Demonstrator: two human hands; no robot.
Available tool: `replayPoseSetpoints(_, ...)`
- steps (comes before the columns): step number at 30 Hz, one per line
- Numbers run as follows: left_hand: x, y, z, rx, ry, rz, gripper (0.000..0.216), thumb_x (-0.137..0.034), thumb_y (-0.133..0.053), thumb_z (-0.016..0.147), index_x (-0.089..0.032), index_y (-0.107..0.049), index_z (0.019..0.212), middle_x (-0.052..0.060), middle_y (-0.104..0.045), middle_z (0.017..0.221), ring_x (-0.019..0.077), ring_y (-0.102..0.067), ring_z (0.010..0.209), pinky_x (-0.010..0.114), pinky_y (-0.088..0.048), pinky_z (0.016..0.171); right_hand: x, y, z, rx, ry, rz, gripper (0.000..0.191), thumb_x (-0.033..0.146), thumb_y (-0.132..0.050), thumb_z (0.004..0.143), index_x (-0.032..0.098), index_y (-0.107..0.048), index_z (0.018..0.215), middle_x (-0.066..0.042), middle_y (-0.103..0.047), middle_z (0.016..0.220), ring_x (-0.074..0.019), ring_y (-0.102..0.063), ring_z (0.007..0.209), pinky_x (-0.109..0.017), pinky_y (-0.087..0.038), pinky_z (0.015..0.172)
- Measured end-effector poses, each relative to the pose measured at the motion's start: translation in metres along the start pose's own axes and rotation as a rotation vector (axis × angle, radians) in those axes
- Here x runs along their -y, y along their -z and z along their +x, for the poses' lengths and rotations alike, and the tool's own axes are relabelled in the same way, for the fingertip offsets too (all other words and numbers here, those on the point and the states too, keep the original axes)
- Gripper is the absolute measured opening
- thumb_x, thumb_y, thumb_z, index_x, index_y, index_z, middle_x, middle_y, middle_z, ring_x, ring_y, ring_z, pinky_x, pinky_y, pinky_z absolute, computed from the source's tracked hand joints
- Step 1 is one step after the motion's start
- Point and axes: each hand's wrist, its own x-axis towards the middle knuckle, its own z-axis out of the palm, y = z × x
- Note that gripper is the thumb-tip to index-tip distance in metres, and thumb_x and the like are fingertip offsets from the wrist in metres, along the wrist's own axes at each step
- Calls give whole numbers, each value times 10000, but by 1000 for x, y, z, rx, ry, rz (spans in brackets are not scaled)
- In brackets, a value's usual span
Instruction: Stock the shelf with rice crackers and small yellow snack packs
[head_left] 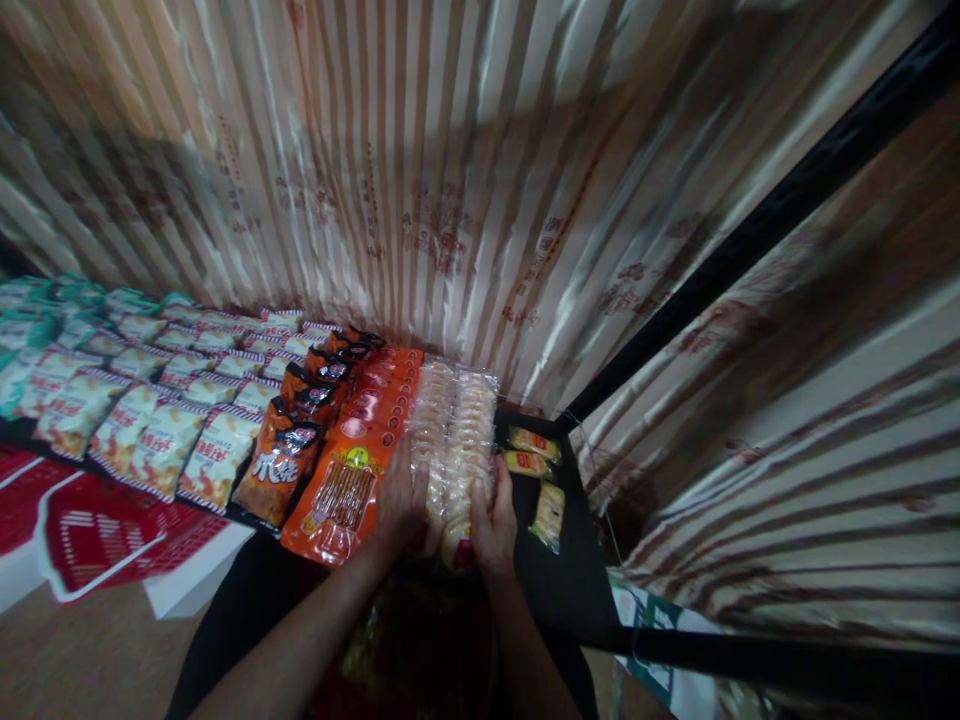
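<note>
Two side-by-side rows of clear packets with pale round crackers (471, 425) lie on the black shelf between my hands. My left hand (397, 500) presses along the left side of the rows, beside the orange packs. On the right side, my right hand (495, 525) grips the near packets, thumb on top and fingers along the edge. Overlapping orange packs of brown sticks (341, 495) lie just left of my left hand. A few small yellow-wrapped snacks (549, 515) rest on the shelf to the right of my right hand.
Black-and-orange snack bags (279, 465) and rows of white snack bags (154, 440) fill the shelf leftward. Red baskets (97, 530) stand below at left. A black shelf post (720, 260) slants up at right. Striped sheeting (450, 150) hangs behind.
</note>
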Motion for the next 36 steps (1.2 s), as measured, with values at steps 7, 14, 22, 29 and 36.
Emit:
replayPoseSetpoints(7, 2, 3, -1, 28, -62, 20, 531, -111, -294, 909, -142, -241, 1437, 180, -430, 1403, 261, -375, 1330, 503, -387, 1062, 2, 7, 1, 36, -7, 4, 743, 571, -344, 839, 152, -242, 1444, -138, -366, 1458, -267, -359, 1330, -447, -258, 1101)
replayPoseSetpoints(14, -1, 7, 4, -26, 161, -171, 478, -233, -263, 946, -111, -305, 1406, 181, -389, 1434, 262, -292, 1374, 525, -340, 1089, -8, 21, 4, 18, 61, -5, 719, 556, -345, 858, 176, -221, 1455, -114, -310, 1493, -247, -303, 1362, -454, -213, 1127)
replayPoseSetpoints(22, 15, 5, 51, 142, 427, -448, 533, -424, -226, 947, -154, -374, 1382, 118, -359, 1466, 213, -288, 1375, 447, -266, 1148, 8, 28, 43, 44, 150, -74, 724, 627, -282, 860, 166, -337, 1415, -98, -318, 1492, -227, -249, 1389, -438, -166, 1152)
replayPoseSetpoints(29, 38, -14, 86, 325, 333, -514, 553, -473, -225, 937, -172, -411, 1363, 104, -358, 1463, 212, -191, 1396, 451, -219, 1149, 13, 19, 81, 160, 150, -116, 694, 659, -286, 853, 229, -402, 1386, -41, -292, 1508, -218, -164, 1419, -469, -115, 1161)
replayPoseSetpoints(36, 32, -8, 89, 434, 365, -416, 558, -462, -220, 938, -151, -439, 1346, 142, -350, 1455, 258, -227, 1384, 524, -254, 1110, 16, 11, 88, 314, 147, -95, 708, 683, -246, 851, 221, -481, 1333, -31, -398, 1454, -191, -209, 1408, -431, -137, 1174)
